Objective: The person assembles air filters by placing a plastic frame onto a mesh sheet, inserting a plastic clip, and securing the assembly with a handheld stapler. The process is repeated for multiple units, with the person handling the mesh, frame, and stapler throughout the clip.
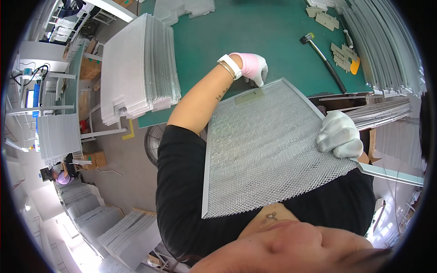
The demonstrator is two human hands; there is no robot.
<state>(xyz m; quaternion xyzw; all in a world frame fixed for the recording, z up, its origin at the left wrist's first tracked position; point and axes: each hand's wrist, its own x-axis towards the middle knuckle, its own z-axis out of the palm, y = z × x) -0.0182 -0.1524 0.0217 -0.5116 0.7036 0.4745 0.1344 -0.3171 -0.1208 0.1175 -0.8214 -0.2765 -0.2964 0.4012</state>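
Note:
A metal mesh filter panel (264, 150) stands tilted up against my body, with thin aluminium frame strips along its left, far and right sides. Its near side shows bare mesh. My left hand (254, 69), in a pink and white glove, is closed at the far frame strip, its fingertips partly hidden. My right hand (339, 135), in a white glove, wraps round the right edge of the panel. From below that hand a frame strip (391, 174) juts out to the right, away from the mesh. A small pale label plate (249, 97) sits near the far edge.
Stacked mesh sheets (136, 68) stand at the left of the green table (218, 36). A hammer (325, 63), a yellow-handled scraper (355, 66) and small metal plates (327, 21) lie at the right. Frame strips (382, 45) are piled far right. A fan (154, 143) stands beside me.

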